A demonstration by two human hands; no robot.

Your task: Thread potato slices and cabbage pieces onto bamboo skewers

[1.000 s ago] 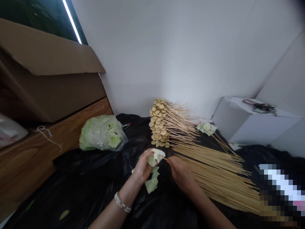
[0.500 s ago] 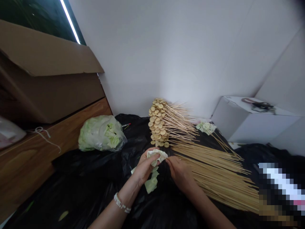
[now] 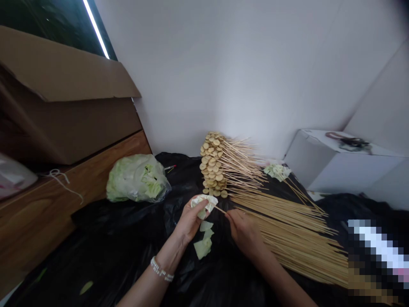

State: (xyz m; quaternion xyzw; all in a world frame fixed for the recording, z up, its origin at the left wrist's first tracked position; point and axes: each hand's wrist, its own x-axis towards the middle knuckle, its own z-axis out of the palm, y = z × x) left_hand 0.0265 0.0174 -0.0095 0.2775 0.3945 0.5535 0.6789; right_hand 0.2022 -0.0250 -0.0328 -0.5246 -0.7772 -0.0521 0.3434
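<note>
My left hand [image 3: 191, 219] is closed around a folded piece of pale cabbage leaf [image 3: 203, 201]. My right hand [image 3: 243, 230] pinches a bamboo skewer [image 3: 220, 209] whose tip goes into that leaf. Below the hands, loose cabbage pieces [image 3: 203, 241] lie on the black plastic sheet [image 3: 128, 247]. Just behind them stands a stack of skewers loaded with round tan slices [image 3: 212, 165]. To the right lies a big heap of bare bamboo skewers [image 3: 294, 234].
A clear bag of cabbage [image 3: 137, 178] sits at the left on the sheet. A wooden ledge [image 3: 47, 209] carries an open cardboard box [image 3: 60, 98]. A white box [image 3: 338, 164] stands at the right. Finished cabbage skewers [image 3: 277, 171] lie near it.
My left hand has shifted the cabbage piece slightly left, so more of the skewer shows between my hands. The loose leaf pieces below are now more exposed.
</note>
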